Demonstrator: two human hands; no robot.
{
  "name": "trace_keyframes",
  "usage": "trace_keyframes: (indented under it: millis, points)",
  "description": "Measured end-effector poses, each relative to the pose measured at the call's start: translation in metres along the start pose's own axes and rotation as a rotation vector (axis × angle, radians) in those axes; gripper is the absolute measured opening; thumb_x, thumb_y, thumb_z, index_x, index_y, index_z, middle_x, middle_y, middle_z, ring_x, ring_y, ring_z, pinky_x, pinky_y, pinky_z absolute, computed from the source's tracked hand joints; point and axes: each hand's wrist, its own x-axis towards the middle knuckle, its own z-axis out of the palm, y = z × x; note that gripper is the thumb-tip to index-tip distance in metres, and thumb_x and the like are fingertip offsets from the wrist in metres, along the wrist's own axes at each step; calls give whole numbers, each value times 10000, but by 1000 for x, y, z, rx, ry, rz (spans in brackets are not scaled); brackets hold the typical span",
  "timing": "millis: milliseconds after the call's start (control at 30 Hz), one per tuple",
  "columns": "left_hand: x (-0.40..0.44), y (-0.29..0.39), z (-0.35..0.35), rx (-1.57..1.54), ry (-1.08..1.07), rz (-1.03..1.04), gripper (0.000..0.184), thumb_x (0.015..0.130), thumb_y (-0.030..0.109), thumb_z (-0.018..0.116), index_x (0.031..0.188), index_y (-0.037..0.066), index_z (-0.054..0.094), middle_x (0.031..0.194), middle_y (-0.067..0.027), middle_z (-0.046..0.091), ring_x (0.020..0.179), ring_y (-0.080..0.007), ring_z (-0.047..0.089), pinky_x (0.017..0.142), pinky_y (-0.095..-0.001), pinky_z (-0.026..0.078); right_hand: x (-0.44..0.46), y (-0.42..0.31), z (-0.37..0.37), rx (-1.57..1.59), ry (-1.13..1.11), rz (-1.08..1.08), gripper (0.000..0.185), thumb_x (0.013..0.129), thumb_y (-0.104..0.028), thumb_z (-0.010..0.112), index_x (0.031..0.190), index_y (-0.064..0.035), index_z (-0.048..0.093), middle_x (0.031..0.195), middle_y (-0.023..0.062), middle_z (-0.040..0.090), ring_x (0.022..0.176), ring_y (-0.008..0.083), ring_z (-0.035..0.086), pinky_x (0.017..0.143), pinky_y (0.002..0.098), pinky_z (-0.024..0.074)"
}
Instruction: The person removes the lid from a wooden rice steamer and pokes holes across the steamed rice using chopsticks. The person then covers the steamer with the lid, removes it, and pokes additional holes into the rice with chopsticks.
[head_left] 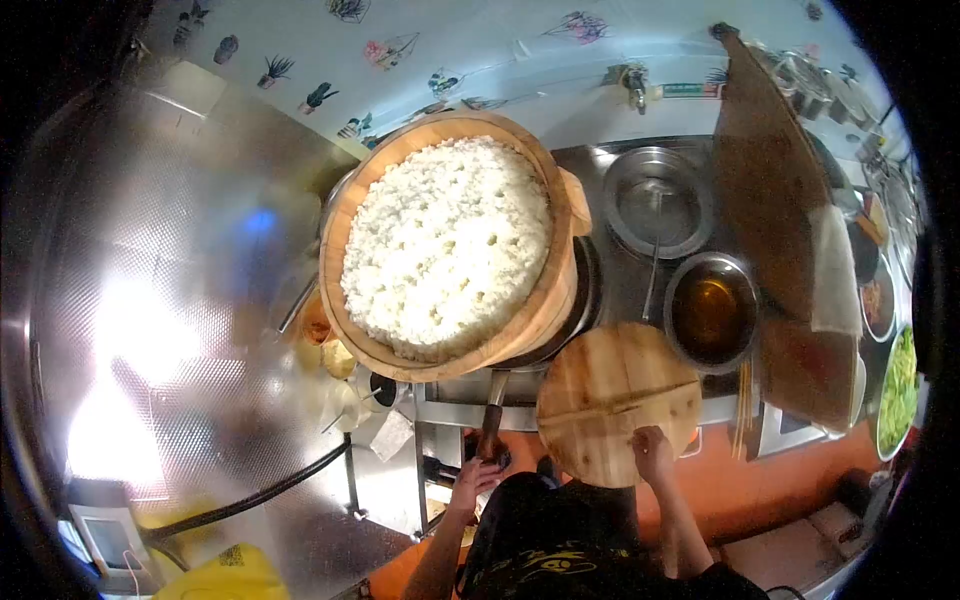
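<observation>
My right hand (653, 453) is closed on the round wooden lid (590, 375), over its lower right part; a wooden bar crosses the lid. Just below the dark end of a pan handle (490, 430), my left hand (475, 483) has its fingers curled, and what they grip is not clear. Ahead stands a large wooden steamer bucket (335, 290) filled with white cooked rice (445, 245). It sits over a dark pan (590, 290), whose rim shows at its right side. The lid is to the lower right of the bucket.
A metal bowl with a ladle (655, 200) and a bowl of brown liquid (712, 305) stand to the right. Beyond them rises a brown upright board (770, 180). Chopsticks (743, 405) lie at the counter edge, a plate of greens (898, 390) far right. A textured metal surface (220, 300) fills the left.
</observation>
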Motion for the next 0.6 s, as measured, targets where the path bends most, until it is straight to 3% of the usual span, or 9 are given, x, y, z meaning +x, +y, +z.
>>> trace_keyframes:
  millis: [167,267,367,467,600]
  points:
    - [8,7,9,-166,-144,0,474,952,418,446,1134,-8,543,1202,-237,580,1092,-333,585,944,-439,465,20,-13,-11,-25,-76,20,81,844,-72,612,901,-16,600,832,150,607,719,295,617,623,375,503]
    - [3,12,26,-213,-17,-16,442,968,433,438,881,16,557,1023,-197,645,874,-295,648,763,-390,541,23,9,-1,17,-98,28,81,842,-81,611,889,-15,602,828,154,605,732,300,615,622,375,500]
    - [10,-17,0,-142,149,-6,370,976,346,440,855,21,571,888,-167,632,813,-280,629,767,-403,524,29,10,3,8,-72,4,87,843,-89,613,875,-9,602,815,157,606,740,302,616,621,369,497]
    - [4,-52,-32,-332,225,-29,243,948,252,472,840,46,542,698,-50,481,656,-208,536,642,-439,472,34,-18,-5,2,-76,-34,99,854,-92,602,893,0,599,826,160,606,738,297,618,630,367,497]
    - [-34,-78,-51,-367,280,-43,158,889,186,514,899,35,562,795,-86,529,740,-225,552,694,-417,473,33,-12,6,-97,-146,-104,145,890,-125,568,943,9,589,882,174,605,778,279,615,685,372,493]
